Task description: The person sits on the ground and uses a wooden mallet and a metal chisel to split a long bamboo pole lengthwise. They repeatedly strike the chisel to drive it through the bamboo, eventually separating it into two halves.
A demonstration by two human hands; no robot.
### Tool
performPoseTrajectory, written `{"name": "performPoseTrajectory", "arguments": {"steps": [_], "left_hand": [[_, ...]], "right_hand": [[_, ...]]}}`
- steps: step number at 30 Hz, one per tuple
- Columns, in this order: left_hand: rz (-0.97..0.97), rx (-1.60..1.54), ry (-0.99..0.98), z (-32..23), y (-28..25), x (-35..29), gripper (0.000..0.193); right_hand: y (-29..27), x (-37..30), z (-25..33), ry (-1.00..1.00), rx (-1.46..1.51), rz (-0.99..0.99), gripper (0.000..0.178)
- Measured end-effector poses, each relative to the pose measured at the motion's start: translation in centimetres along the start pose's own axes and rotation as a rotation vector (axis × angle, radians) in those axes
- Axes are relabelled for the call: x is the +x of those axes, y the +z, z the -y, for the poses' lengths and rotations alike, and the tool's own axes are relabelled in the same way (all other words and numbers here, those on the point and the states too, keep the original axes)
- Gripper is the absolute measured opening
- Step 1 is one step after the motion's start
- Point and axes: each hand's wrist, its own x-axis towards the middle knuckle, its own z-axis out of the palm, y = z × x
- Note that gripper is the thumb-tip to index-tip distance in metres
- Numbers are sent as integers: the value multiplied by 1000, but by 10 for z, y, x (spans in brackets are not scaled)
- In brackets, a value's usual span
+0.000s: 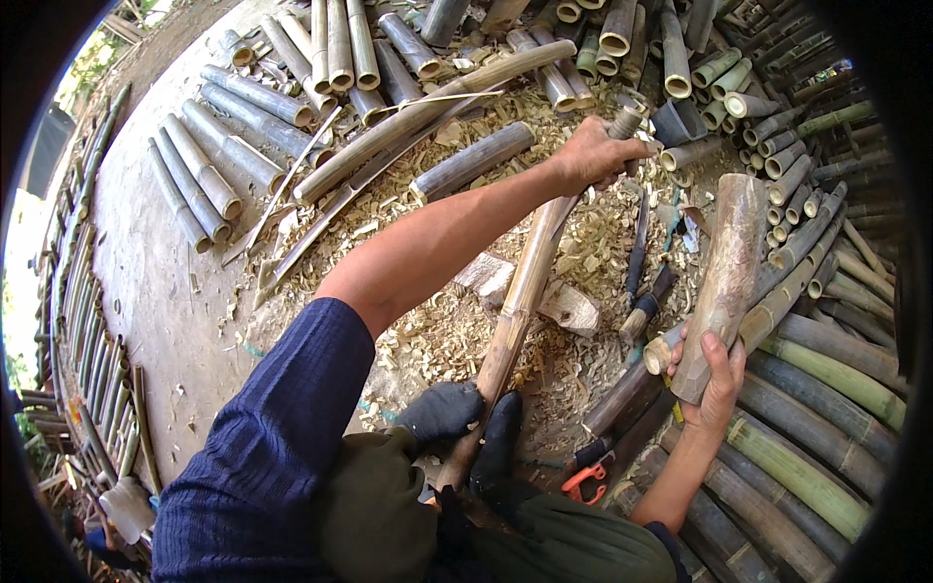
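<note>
My left hand (601,157) is stretched forward, closed round a short, round handle-like wooden stub (627,122) that sticks out past the fist. What it joins is hidden by the hand. Below that wrist, a long bamboo pole (515,325) slants down toward me and passes between my dark-covered feet (442,413). In my right hand (717,379) is a thick, rough wooden club (729,238), gripped near its narrower, faceted lower end. Its heavy end points up and away, apart from the pole. A pale chopped wood block (571,307) lies beside the pole.
Shavings (428,335) cover the floor around the pole. Dark-handled tools (646,306) lie between the pole and the club. Bamboo lengths (816,447) are stacked at the right, with cut tubes (258,100) at the far left. An orange handle (585,483) lies near my right knee.
</note>
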Motion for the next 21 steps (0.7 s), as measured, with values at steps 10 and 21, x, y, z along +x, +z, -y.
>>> {"name": "performPoseTrajectory", "arguments": {"steps": [10,21], "left_hand": [[29,143,103,-7,-4,-18,23],[-55,134,110,-1,-12,-24,21]], "right_hand": [[-9,7,10,-44,-132,16,54],[87,100,97,-475,-1300,155,66]]}}
